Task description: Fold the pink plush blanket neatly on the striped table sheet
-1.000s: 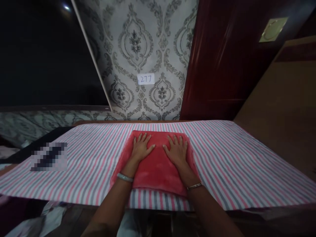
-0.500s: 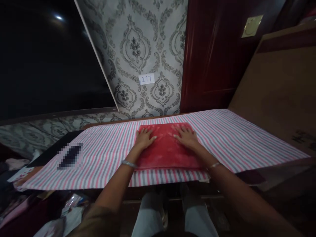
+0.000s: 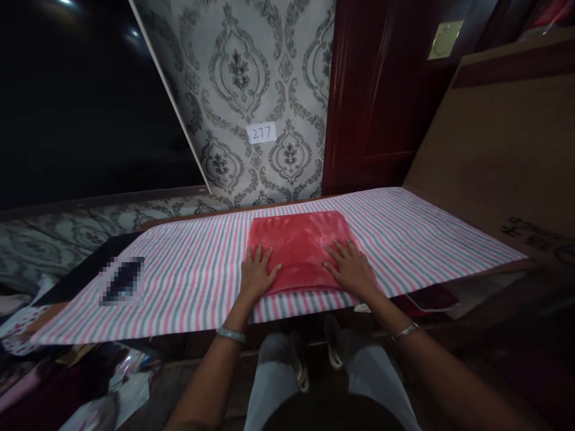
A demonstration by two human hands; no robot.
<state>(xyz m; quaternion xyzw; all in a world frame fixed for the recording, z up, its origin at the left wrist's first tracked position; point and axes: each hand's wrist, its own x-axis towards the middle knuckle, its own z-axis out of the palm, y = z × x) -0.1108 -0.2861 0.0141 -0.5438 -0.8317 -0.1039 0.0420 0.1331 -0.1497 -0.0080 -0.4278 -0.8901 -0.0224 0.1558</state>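
A folded red cloth (image 3: pixel 302 257) with a plush look lies flat on a striped tablecloth (image 3: pixel 197 269) of pink, grey and white. On the left near part of the red cloth rests my left hand (image 3: pixel 258 272), palm down with its fingers spread. My right hand (image 3: pixel 351 267) lies the same way on the right near part, its fingers also apart. Paler pressed marks show on the cloth's far half. Neither hand grips anything.
A dark blurred-out item (image 3: pixel 122 281) lies at the left of the tablecloth. Behind stand a large black screen (image 3: pixel 90 108) and a patterned wall with a paper label (image 3: pixel 262 132). A big cardboard box (image 3: pixel 503 143) leans at the right. Loose clothes and bags fill the lower left.
Both hands have slid over the red cloth from its far half toward its near edge. The camera view has shifted slightly.
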